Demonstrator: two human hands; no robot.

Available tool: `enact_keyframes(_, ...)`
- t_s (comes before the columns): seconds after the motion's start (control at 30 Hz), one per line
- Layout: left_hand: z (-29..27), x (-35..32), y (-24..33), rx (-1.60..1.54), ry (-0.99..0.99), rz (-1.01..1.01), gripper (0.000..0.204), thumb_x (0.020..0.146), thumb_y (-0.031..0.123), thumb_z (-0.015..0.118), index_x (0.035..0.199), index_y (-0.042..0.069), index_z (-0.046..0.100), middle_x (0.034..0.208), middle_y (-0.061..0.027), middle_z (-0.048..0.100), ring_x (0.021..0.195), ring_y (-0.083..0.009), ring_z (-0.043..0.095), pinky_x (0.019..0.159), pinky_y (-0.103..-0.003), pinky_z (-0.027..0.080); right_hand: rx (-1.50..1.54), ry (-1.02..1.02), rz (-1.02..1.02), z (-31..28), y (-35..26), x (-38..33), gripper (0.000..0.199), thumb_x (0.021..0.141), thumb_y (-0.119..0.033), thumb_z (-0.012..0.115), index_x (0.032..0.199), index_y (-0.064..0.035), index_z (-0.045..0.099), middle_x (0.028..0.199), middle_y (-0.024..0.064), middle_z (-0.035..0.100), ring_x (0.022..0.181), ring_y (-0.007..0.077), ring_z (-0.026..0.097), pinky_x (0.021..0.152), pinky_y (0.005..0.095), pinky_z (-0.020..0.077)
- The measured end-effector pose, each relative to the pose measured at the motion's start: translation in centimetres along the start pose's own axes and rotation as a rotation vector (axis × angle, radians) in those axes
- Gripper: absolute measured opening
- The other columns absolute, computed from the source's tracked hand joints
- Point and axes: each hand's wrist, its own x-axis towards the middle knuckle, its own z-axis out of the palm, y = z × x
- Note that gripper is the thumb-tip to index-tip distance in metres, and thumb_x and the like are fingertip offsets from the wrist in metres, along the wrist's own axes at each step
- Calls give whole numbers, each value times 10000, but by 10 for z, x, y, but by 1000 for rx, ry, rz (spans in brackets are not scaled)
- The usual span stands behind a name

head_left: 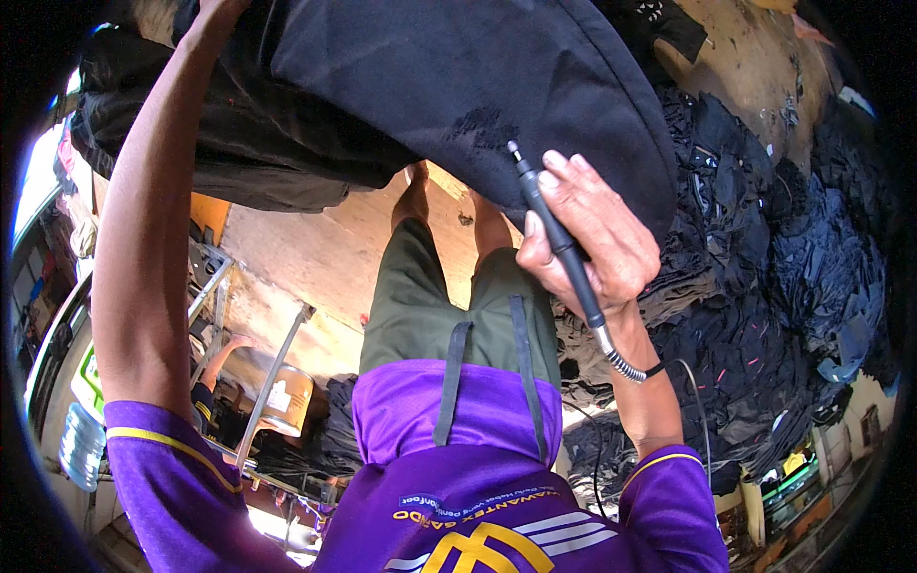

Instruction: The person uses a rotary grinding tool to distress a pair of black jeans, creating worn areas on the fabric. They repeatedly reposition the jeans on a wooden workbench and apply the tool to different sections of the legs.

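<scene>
My right hand (602, 229) is closed around a slim black pen-shaped handpiece (559, 232) with a small metal tip and a spring-sleeved cable at its tail. The tip points up and to the left, over or against a large black cloth (401, 67); contact cannot be made out. Just left of the tip, a darker rough patch (478, 132) marks the cloth. My left arm reaches up to the top edge, where only part of my left hand (223, 6) shows beside the cloth; its fingers are out of sight.
Heaps of dark fabric pieces (735, 286) lie on the right. The handpiece's thin cable (700, 401) runs down past my right arm. On the left are metal bars (277, 377), a clear water jug (84, 447) and another person's arm (222, 360). Wooden floor (296, 258) shows beneath.
</scene>
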Motion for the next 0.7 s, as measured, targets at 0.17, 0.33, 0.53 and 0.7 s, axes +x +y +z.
enact_keyframes(0.17, 2, 1, 0, -44, 0, -25, 375, 947, 395, 889, 956, 27, 813, 844, -52, 770, 793, -131, 690, 748, -315, 544, 16, -1, 22, -2, 0, -6, 325, 747, -42, 824, 1062, 38, 819, 1000, 214, 822, 1029, 370, 835, 1001, 485, 674)
enact_keyframes(0.33, 0, -1, 4, -30, -3, -13, 377, 946, 393, 892, 953, 24, 812, 839, -54, 769, 789, -133, 687, 746, -317, 545, 35, 6, 48, -7, -4, -5, 325, 740, -34, 813, 1055, 42, 813, 1018, 233, 820, 1026, 375, 835, 992, 489, 677)
enact_keyframes(0.53, -2, 1, 6, -19, 9, -16, 385, 936, 394, 901, 948, 20, 808, 832, -60, 764, 780, -138, 683, 735, -320, 542, 55, -10, 6, 14, 0, 17, 278, 802, -35, 847, 1072, 26, 823, 1036, 188, 831, 1059, 357, 831, 1016, 490, 665)
enact_keyframes(0.7, -1, 2, 3, 55, 38, -16, 407, 920, 418, 906, 952, 24, 811, 831, -83, 765, 771, -159, 690, 736, -336, 544, 61, -21, -21, 23, -1, 25, 284, 804, -42, 873, 1084, -6, 840, 1029, 160, 834, 1078, 339, 827, 1041, 482, 658)
